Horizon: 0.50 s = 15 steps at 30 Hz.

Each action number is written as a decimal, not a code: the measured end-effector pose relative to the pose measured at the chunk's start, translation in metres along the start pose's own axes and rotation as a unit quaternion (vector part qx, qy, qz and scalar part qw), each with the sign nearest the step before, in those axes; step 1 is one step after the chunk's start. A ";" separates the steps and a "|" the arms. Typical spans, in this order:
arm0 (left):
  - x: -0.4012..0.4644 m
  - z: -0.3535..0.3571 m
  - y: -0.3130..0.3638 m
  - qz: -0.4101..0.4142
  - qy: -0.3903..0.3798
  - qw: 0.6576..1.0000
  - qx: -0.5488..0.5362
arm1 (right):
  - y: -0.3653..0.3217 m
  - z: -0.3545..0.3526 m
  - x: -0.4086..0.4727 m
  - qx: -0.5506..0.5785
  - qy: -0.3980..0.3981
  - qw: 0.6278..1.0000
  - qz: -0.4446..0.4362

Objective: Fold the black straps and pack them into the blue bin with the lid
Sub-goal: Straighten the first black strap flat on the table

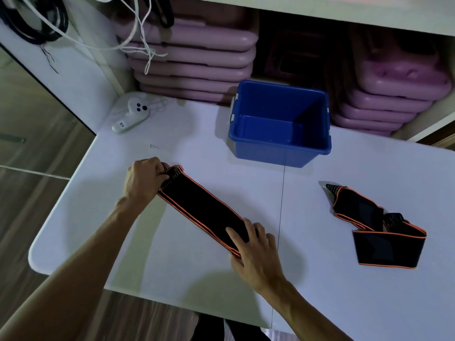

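A black strap with orange edging [202,205] lies doubled over in a flat diagonal band on the white table [320,291]. My left hand [144,179] grips its far left end, fingers curled round the layers. My right hand [253,247] lies on its near right end, fingers spread on top and thumb against the edge. A second black strap [379,227] sits loosely crumpled at the right of the table, touched by neither hand. The blue bin [280,146] stands open and empty behind the straps; no lid is in view.
A white handheld device [131,114] with a cord lies at the table's far left corner, and a small screw [154,146] lies near it. Stacks of pink lids or trays [194,60] fill the shelf behind. White and black cables [49,25] hang at upper left.
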<state>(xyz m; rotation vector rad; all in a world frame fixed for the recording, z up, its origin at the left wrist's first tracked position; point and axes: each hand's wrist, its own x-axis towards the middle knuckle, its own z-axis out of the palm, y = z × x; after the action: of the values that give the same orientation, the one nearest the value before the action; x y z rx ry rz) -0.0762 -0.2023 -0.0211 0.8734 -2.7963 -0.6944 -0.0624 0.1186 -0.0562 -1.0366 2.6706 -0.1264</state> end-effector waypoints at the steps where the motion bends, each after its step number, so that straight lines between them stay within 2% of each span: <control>1: 0.004 0.001 -0.003 -0.012 -0.011 1.000 -0.002 | 0.001 0.000 0.000 0.000 0.001 1.000 -0.001; 7: 0.018 0.002 -0.019 -0.022 0.006 0.997 0.072 | 0.004 0.000 -0.002 -0.002 0.002 1.000 0.001; 12: 0.032 -0.003 -0.022 -0.077 -0.033 0.993 0.082 | 0.005 -0.002 -0.004 -0.008 0.005 1.000 0.002; 15: 0.038 -0.004 -0.024 -0.065 -0.012 0.993 0.101 | 0.007 -0.004 -0.003 -0.008 0.003 1.000 0.000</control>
<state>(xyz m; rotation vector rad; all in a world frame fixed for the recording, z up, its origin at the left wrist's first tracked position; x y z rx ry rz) -0.0947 -0.2427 -0.0291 1.0986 -2.8887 -0.4444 -0.0660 0.1257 -0.0525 -1.0434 2.6817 -0.1084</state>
